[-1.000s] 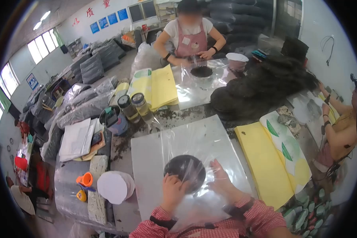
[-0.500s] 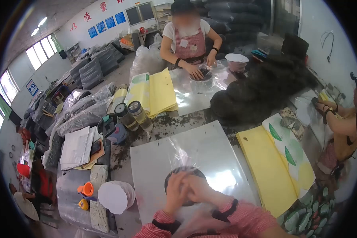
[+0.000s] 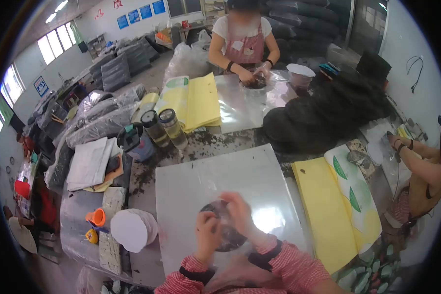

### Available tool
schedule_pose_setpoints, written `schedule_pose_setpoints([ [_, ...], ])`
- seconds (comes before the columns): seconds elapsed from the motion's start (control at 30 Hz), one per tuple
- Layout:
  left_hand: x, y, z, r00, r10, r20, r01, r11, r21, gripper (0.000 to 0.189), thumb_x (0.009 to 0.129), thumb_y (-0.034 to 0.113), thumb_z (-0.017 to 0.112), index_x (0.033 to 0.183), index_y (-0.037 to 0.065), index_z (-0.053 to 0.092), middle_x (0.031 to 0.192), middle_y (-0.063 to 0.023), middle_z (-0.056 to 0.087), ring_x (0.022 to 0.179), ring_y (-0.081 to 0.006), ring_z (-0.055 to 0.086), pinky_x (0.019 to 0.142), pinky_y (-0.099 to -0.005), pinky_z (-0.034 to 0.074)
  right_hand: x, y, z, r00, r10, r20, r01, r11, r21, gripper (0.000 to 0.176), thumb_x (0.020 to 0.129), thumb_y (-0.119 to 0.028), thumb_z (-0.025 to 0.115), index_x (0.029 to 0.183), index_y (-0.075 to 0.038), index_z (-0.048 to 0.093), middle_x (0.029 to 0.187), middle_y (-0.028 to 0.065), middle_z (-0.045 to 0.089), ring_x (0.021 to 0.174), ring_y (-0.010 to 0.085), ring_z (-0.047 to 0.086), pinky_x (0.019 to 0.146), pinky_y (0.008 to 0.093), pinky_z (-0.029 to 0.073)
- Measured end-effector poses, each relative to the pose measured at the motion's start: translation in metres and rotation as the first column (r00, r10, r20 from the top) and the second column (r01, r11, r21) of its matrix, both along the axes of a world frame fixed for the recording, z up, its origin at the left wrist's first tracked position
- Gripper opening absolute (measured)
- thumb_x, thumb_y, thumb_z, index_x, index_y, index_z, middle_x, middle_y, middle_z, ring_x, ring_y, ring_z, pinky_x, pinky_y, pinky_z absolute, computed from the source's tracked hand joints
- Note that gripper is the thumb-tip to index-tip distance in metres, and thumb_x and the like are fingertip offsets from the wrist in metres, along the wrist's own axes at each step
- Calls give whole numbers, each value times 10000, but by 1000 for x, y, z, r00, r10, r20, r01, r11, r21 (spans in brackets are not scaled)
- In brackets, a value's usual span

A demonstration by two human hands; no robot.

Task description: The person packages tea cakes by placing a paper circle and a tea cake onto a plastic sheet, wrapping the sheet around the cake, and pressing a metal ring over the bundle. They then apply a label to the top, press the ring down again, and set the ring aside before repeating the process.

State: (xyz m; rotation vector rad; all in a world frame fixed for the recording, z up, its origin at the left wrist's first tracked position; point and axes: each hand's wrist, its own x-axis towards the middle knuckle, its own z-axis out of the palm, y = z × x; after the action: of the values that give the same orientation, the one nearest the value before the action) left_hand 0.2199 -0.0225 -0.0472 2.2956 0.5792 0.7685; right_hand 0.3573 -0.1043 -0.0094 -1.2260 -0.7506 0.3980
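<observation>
The desk (image 3: pixel 144 264) carries one grey sheet (image 3: pixel 191 181), bare toward twelve o'clock, one yellow stack (image 3: pixel 323 210) beside its three-o'clock edge. One dark disc (image 3: pixel 230 240) lies mid-sheet, left hand (image 3: pixel 208 234) at nine, right hand (image 3: pixel 239 211) at one; fingers bent, clamping I cannot tell.

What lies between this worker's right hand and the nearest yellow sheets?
Mostly grey board, shiny with one bright patch; the head view shows nothing standing there.
</observation>
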Motion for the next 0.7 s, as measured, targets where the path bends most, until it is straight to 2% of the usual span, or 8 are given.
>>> schedule_pose_setpoints([
  [0.07, 9, -16, 40, 958, 131, 253, 10, 872, -490, 473, 779, 135, 796, 1224, 71, 649, 1289, -127, 546, 1180, -286, 554, 975, -437, 486, -1, -10, 8, 746, 112, 657, -145, 989, -4, 199, 1010, -175, 518, 1027, -27, 650, 894, 115, 698, 857, 160, 658, 852, 332, 511],
  [0.1, 11, -13, 45, 930, 169, 327, 30, 851, -525, 551, 774, 138, 797, 1289, 78, 611, 1335, -125, 510, 1212, -289, 538, 1012, -432, 480, -5, -17, -1, 739, 107, 666, -141, 990, -3, 199, 1010, -175, 518, 1027, -27, 650, 894, 115, 698, 857, 160, 658, 852, 332, 511],
  [0.17, 14, -7, 53, 850, 243, 467, 84, 812, -577, 709, 765, 143, 801, 1419, 93, 534, 1427, -122, 438, 1276, -294, 505, 1086, -420, 468, -10, -30, -18, 971, 215, -105, -237, 927, -292, 219, 1016, -209, 519, 1077, -32, 632, 983, 108, 687, 927, 163, 632, 904, 333, 496],
  [0.23, -6, 7, 40, 903, -231, 363, 430, 527, -733, 646, 748, 136, 795, 1361, 94, 594, 1347, -110, 518, 1250, -284, 512, 1062, -442, 464, -5, -23, -16, 932, 73, -355, -149, 970, -193, 217, 1018, -171, 483, 1124, -33, 614, 1053, 105, 655, 991, 173, 613, 921, 331, 492],
  [0.3, -3, 14, 28, 889, -378, 259, 457, 774, -439, 528, 717, 105, 777, 1233, 92, 667, 1226, -98, 588, 1189, -310, 535, 1045, -463, 445, -4, -4, -16, 969, -231, -84, 238, 967, 87, 347, 1062, -276, 408, 1129, 21, 574, 1091, 111, 635, 1055, 169, 602, 939, 337, 485],
  [0.37, -3, 1, 15, 976, -196, 93, 203, 976, -76, 404, 694, 79, 758, 1093, 100, 706, 1132, -92, 620, 1122, -340, 546, 1027, -457, 431, -14, -37, -16, 927, 126, 354, -51, 975, -215, 344, 894, -64, 625, 1223, 12, 556, 1101, 165, 608, 1027, 274, 594, 984, 363, 474],
  [0.53, 1, -22, 23, 993, -90, 82, 88, 996, 26, 702, 670, 36, 745, 1332, -2, 513, 1315, -201, 533, 1223, -422, 517, 1112, -542, 376, -19, -61, 25, 683, 178, 708, 190, 893, -408, 277, 807, -44, 686, 1079, 5, 681, 1130, 141, 645, 1033, 333, 604, 861, 411, 537],
  [0.7, -3, -16, 34, 948, -160, -274, 211, 963, 168, 650, 814, 215, 694, 1380, -38, 496, 1436, -217, 496, 1366, -379, 450, 1187, -525, 270, -11, -27, -23, 695, 446, 564, 174, 656, -734, 361, 783, -7, 633, 1136, -39, 695, 1201, 151, 636, 1112, 352, 573, 947, 429, 498],
])
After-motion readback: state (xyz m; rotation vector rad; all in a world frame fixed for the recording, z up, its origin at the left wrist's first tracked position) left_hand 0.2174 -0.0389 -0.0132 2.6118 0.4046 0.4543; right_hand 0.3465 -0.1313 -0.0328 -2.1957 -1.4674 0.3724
